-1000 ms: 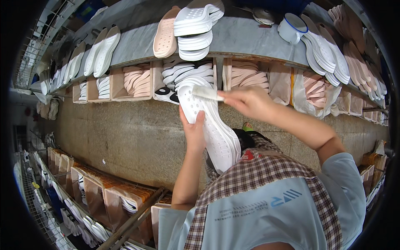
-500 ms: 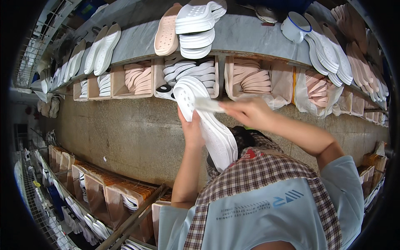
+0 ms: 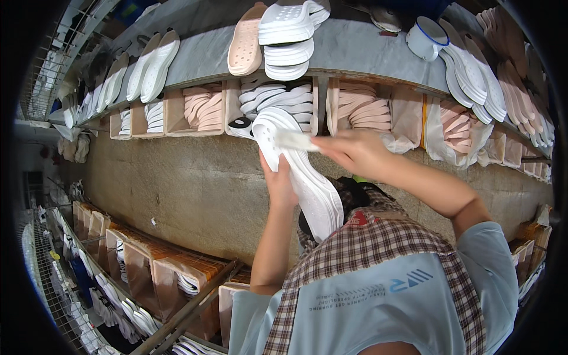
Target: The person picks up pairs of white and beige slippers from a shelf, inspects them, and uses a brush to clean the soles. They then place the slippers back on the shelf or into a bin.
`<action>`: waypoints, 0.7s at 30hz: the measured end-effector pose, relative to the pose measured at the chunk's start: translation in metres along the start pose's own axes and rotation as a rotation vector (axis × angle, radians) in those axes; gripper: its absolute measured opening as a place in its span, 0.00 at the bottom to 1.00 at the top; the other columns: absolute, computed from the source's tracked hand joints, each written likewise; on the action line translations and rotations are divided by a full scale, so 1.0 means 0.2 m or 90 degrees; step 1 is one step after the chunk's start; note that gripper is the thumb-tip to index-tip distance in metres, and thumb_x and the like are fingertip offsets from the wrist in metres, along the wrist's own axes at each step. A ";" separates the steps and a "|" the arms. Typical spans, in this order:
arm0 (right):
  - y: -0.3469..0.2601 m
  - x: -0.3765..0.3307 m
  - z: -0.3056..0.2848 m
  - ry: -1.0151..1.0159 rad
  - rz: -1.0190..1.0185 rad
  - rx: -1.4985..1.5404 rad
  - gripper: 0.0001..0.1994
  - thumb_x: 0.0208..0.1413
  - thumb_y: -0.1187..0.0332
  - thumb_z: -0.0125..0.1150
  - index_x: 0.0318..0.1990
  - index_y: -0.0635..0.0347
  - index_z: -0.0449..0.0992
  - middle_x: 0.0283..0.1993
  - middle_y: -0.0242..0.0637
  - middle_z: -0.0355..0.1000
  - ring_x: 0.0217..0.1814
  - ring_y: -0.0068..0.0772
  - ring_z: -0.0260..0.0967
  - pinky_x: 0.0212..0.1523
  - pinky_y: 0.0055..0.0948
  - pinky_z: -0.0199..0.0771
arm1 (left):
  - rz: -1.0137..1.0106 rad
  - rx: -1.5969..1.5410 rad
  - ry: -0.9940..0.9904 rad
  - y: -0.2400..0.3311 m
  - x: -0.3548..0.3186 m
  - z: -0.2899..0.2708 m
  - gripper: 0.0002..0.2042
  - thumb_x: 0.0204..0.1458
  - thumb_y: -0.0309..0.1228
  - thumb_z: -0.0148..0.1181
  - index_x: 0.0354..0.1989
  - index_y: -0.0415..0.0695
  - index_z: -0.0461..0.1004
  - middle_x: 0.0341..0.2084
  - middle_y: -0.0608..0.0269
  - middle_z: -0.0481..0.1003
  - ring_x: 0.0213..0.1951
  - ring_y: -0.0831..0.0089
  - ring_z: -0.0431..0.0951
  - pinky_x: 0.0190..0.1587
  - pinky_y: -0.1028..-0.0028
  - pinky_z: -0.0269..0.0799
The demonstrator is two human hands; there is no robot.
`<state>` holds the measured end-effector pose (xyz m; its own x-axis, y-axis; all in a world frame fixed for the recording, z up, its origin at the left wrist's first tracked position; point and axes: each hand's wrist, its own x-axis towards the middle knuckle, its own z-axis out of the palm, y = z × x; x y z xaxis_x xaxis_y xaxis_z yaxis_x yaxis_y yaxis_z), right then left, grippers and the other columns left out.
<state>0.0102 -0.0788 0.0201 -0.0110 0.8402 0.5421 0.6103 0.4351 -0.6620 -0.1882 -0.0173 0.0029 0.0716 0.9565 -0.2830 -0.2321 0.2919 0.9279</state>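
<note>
A long white shoe sole, its forward end dotted with holes, slants in front of my apron. My left hand grips its side from below, thumb and fingers pressed to the edge. My right hand is closed around a pale flat brush, blurred by motion. The brush lies over the upper part of the sole; its bristles cannot be made out. Whether more than one sole is stacked in my left hand is hard to tell.
A grey bench runs across the far side, carrying a pink sole, stacked white soles and a white enamel mug. Bins of pink soles and white soles stand beneath it. More bins are behind at lower left.
The view has shifted slightly, so everything sits a little to the right. The brush stays over the upper part of the sole, still blurred. Both hands keep their hold.
</note>
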 end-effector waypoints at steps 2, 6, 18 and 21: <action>-0.01 -0.01 -0.02 -0.061 -0.019 -0.036 0.16 0.50 0.64 0.63 0.48 0.44 0.77 0.21 0.33 0.67 0.18 0.33 0.66 0.17 0.31 0.63 | 0.037 0.012 -0.035 0.01 0.00 0.00 0.33 0.57 0.23 0.50 0.68 0.51 0.41 0.59 0.56 0.58 0.57 0.65 0.63 0.58 0.65 0.62; 0.01 -0.04 -0.07 -0.031 -0.094 -0.108 0.14 0.51 0.62 0.61 0.47 0.41 0.77 0.19 0.30 0.63 0.16 0.32 0.65 0.15 0.32 0.62 | 0.035 0.017 -0.067 0.04 -0.01 0.02 0.34 0.56 0.23 0.51 0.68 0.50 0.40 0.60 0.55 0.58 0.57 0.65 0.63 0.58 0.65 0.62; 0.11 0.04 -0.09 -0.060 0.000 -0.090 0.11 0.52 0.64 0.61 0.44 0.45 0.80 0.20 0.30 0.70 0.16 0.26 0.65 0.16 0.28 0.68 | 0.087 0.028 -0.038 0.06 -0.01 0.03 0.34 0.56 0.22 0.52 0.68 0.44 0.40 0.61 0.54 0.57 0.58 0.64 0.62 0.58 0.66 0.61; 0.13 0.06 -0.13 0.026 -0.022 -0.151 0.12 0.51 0.63 0.61 0.45 0.46 0.79 0.21 0.31 0.71 0.17 0.25 0.67 0.16 0.28 0.69 | 0.077 0.022 -0.030 0.07 -0.01 0.04 0.34 0.56 0.21 0.51 0.68 0.44 0.40 0.61 0.54 0.56 0.58 0.65 0.62 0.59 0.67 0.61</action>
<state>0.0466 -0.0653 0.0236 -0.0062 0.8099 0.5866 0.7794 0.3714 -0.5046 -0.1843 -0.0144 0.0187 0.0911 0.9833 -0.1577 -0.2080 0.1736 0.9626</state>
